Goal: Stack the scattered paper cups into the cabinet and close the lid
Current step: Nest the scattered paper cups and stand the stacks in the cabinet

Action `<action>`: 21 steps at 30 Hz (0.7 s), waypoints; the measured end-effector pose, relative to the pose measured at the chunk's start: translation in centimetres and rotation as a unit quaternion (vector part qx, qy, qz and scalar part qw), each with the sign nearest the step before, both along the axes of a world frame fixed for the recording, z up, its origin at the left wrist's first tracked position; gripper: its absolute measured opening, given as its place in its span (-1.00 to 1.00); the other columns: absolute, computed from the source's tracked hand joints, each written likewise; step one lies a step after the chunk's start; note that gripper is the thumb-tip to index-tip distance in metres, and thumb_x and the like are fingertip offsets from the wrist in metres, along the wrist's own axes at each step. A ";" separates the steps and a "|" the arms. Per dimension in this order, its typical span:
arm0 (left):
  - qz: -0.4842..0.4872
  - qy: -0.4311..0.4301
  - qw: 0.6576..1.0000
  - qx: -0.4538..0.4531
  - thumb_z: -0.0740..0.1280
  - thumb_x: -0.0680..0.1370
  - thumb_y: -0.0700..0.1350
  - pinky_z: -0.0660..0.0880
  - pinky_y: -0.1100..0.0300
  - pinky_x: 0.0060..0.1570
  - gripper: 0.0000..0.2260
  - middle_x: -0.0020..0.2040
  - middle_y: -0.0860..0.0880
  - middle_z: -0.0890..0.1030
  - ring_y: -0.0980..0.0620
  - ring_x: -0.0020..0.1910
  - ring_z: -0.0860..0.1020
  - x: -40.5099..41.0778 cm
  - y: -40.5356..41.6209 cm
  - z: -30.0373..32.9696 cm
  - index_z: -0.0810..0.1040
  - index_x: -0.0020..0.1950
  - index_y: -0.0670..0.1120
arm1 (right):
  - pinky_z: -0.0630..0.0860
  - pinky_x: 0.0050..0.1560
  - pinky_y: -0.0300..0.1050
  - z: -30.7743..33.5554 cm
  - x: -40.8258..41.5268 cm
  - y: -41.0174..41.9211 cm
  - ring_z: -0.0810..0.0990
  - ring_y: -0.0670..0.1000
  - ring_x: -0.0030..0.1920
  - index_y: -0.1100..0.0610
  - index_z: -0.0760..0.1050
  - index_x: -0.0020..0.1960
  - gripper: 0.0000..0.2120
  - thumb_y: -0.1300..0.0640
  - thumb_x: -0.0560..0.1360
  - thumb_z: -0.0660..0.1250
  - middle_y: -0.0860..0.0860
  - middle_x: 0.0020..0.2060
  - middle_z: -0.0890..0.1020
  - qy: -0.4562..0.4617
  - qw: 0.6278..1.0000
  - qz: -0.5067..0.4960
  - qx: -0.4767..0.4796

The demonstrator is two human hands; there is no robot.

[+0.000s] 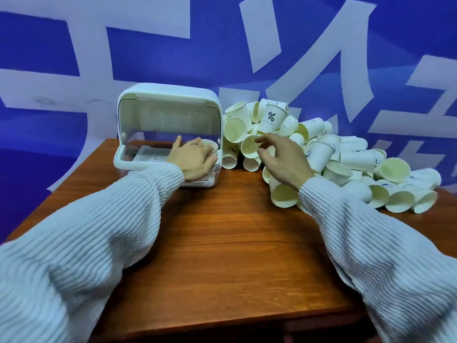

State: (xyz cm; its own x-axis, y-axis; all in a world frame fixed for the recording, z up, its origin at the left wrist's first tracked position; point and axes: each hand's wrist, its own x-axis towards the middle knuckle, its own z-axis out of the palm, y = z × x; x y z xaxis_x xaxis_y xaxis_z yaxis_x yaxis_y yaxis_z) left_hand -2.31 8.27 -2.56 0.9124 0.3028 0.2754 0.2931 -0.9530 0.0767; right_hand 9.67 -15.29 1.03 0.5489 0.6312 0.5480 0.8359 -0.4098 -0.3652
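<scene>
A white cabinet [170, 95] with its clear lid raised stands at the table's far left; a slatted white tray [150, 153] lies inside. My left hand [193, 158] reaches into the cabinet's right side and grips a paper cup [210, 144] standing upright there. A big pile of white paper cups [321, 154] spreads along the right, some printed with a percent sign [271, 118]. My right hand [282, 157] hovers over the pile's left part, fingers spread and loosely bent, holding nothing.
The brown wooden table [222, 243] runs toward me between my two white knitted sleeves. A blue and white banner wall [222, 45] rises right behind the cabinet and the pile. Cups lie against the cabinet's right wall.
</scene>
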 end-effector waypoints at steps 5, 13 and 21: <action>-0.076 -0.166 0.983 0.022 0.18 0.60 0.17 0.15 -0.20 0.52 -0.52 0.34 -0.12 0.56 -0.17 0.49 0.35 0.4 -5.3 0.4 0.51 0.42 -0.04 | 0.53 0.25 0.02 0.9 1.6 -5.0 0.62 -0.04 0.17 -0.01 0.64 0.23 -0.71 0.05 0.57 0.27 -0.10 0.14 0.70 0.014 0.998 -0.056 -0.019; -0.171 -0.085 0.982 0.010 0.34 0.55 0.19 0.48 0.00 -0.08 -0.58 0.22 -0.02 0.55 -0.13 0.14 0.58 4.3 -16.2 -2.1 0.51 0.31 -0.01 | 0.53 0.01 0.02 0.1 2.1 -11.3 0.60 0.10 0.14 -0.03 0.65 0.16 -0.73 -0.09 0.54 0.32 -0.01 0.08 0.64 -0.024 0.965 -0.129 -0.227; -0.116 -0.135 0.983 -0.039 0.25 0.59 -0.13 0.45 -0.03 -0.15 -0.85 0.12 -0.09 0.57 -0.27 0.03 0.58 5.8 -16.8 -2.2 0.48 0.15 -0.07 | 0.48 -0.17 0.00 -0.8 2.1 -12.8 0.60 0.09 -0.08 -0.10 0.47 -0.16 -0.80 -0.19 0.54 0.33 0.01 -0.13 0.65 -0.019 0.959 -0.120 -0.257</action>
State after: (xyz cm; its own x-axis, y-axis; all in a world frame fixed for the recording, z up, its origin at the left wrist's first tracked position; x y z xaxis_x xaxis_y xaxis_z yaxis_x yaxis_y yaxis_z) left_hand 3.50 -8.54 -4.75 0.8557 0.1252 0.5020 0.0276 -0.9800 0.1973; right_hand 11.78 -28.11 0.24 0.6979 0.6812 0.2211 0.7037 -0.7097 -0.0349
